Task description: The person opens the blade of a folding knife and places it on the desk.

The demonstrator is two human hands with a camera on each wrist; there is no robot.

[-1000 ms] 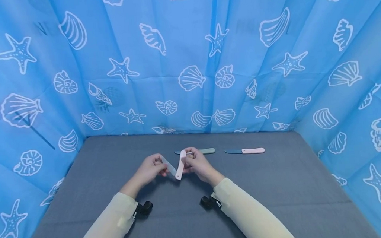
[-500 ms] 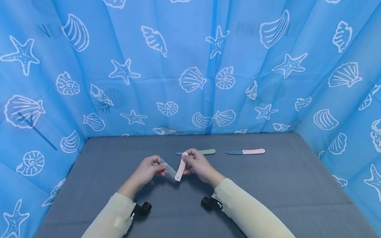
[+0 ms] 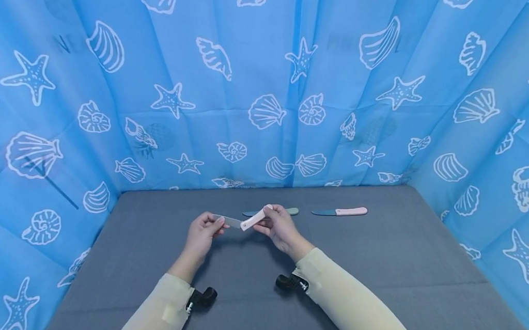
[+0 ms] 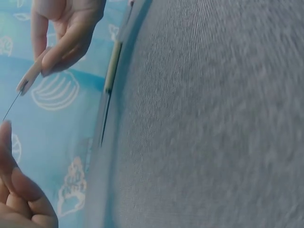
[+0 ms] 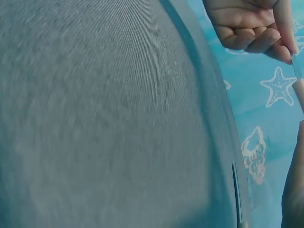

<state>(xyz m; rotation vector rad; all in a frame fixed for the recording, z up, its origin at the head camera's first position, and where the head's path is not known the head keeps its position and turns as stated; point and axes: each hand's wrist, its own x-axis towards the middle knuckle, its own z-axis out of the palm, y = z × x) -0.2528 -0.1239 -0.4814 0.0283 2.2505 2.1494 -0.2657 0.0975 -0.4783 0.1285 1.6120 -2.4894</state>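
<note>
Between both hands, above the table, is a folding knife point(image 3: 253, 220) with a pale pink handle and a grey blade, partly unfolded at a wide angle. My left hand point(image 3: 202, 234) pinches the blade near its tip between thumb and fingers. The handle's far end is gripped by my right hand point(image 3: 281, 228). In the left wrist view, the pale handle point(image 4: 31, 76) sits in the right fingers, and the thin blade edge runs down to the left fingertips. The right wrist view catches only a bit of the handle point(image 5: 299, 90) at its edge.
Behind the right hand, a green-handled knife point(image 3: 292, 211) lies on the grey table point(image 3: 347, 272), partly covered. A pink-handled knife point(image 3: 351, 211) with a dark blade lies farther right. A blue curtain point(image 3: 239, 84) with shell prints hangs behind the table.
The knife has opened from a narrow V to a much wider angle. Its pivot has risen, and the left hand has swung the blade up toward level.
</note>
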